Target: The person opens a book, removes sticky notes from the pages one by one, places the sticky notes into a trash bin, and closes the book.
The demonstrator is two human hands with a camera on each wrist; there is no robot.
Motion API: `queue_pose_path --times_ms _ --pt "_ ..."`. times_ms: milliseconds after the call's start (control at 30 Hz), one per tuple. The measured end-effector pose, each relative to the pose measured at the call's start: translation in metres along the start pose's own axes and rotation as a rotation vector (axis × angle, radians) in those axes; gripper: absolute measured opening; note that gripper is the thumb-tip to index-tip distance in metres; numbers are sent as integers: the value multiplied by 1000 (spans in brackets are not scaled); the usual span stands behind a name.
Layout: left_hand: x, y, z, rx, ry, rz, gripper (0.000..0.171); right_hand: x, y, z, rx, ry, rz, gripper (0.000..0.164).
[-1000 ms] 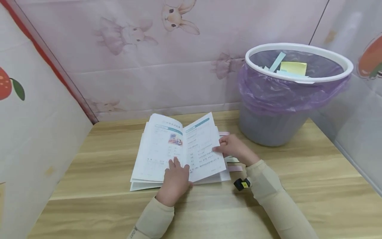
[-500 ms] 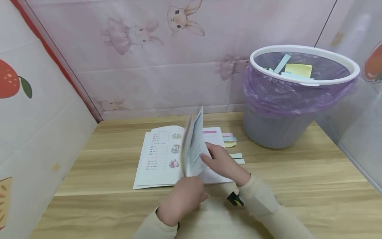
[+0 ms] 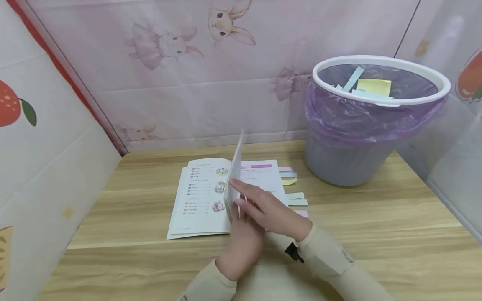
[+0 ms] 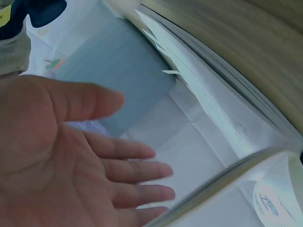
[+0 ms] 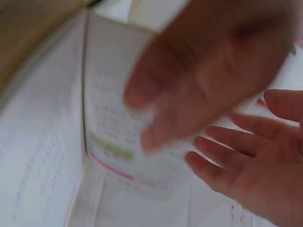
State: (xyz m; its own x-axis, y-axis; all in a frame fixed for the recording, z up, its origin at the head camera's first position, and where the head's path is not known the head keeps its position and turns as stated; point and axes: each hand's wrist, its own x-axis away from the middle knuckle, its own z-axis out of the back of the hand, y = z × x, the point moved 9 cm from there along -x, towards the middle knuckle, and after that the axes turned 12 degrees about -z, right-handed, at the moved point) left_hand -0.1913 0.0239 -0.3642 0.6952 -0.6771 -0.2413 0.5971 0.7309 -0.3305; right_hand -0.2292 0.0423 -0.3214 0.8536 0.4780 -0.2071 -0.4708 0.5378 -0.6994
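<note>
A booklet (image 3: 184, 221) lies open on the wooden table in the head view, a bundle of its pages (image 3: 235, 165) standing nearly upright along the middle. My left hand (image 3: 244, 240) is at the near edge of this bundle. In the left wrist view the left hand (image 4: 71, 161) shows its palm, fingers straight, fingertips by the pages' edge. My right hand (image 3: 273, 209) reaches across above the left wrist, its fingers extended against the bundle's right side. The right hand (image 5: 203, 75) is blurred in the right wrist view, with nothing visibly gripped. Coloured sticky tabs (image 3: 297, 202) project from the booklet's right edge.
Behind and to the right stands a grey bin (image 3: 339, 161) with a white rim and a purple bag, paper strips (image 3: 373, 86) inside. A printed wall covering (image 3: 188, 104) closes off the back of the table (image 3: 124, 200).
The booklet has been turned to other pages, and a page bundle now stands upright. Both hands have come together; the right moved left onto the bundle, the left moved right and nearer.
</note>
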Motion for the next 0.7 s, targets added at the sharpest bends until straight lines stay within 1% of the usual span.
queue_pose_path --times_ms 67,100,167,200,233,267,300,367,433,500,567,700 --pt "-2 -7 -3 28 -13 61 40 -1 12 5 59 -24 -86 43" --pt "-2 -11 -4 50 -21 90 42 -1 21 5 95 -43 -154 41" --pt "-3 -16 -5 88 -18 137 47 0 41 2 194 -101 -275 38" --pt "-3 -18 -7 107 -29 152 49 1 49 -3 244 -142 -305 35" --pt "-4 -20 -7 126 -27 164 49 1 55 -9 283 -183 -316 31" --pt "-4 -22 -8 141 -32 174 49 2 59 -16 302 -220 -314 26" --pt "-4 -23 -8 151 -38 182 49 2 61 -22 317 -250 -289 20" --pt "-4 -27 -8 169 -44 195 49 1 61 -32 341 -279 -218 11" --pt "-4 -33 -8 184 -52 213 48 1 60 -38 362 -286 -166 14" --pt "-3 -40 -9 189 -82 236 50 1 60 -40 389 -286 -158 16" --pt "-1 -47 -12 193 -119 264 52 2 61 -40 402 -299 -173 17" --pt "5 -59 -21 178 -203 292 56 2 62 -41 391 -321 -200 18"
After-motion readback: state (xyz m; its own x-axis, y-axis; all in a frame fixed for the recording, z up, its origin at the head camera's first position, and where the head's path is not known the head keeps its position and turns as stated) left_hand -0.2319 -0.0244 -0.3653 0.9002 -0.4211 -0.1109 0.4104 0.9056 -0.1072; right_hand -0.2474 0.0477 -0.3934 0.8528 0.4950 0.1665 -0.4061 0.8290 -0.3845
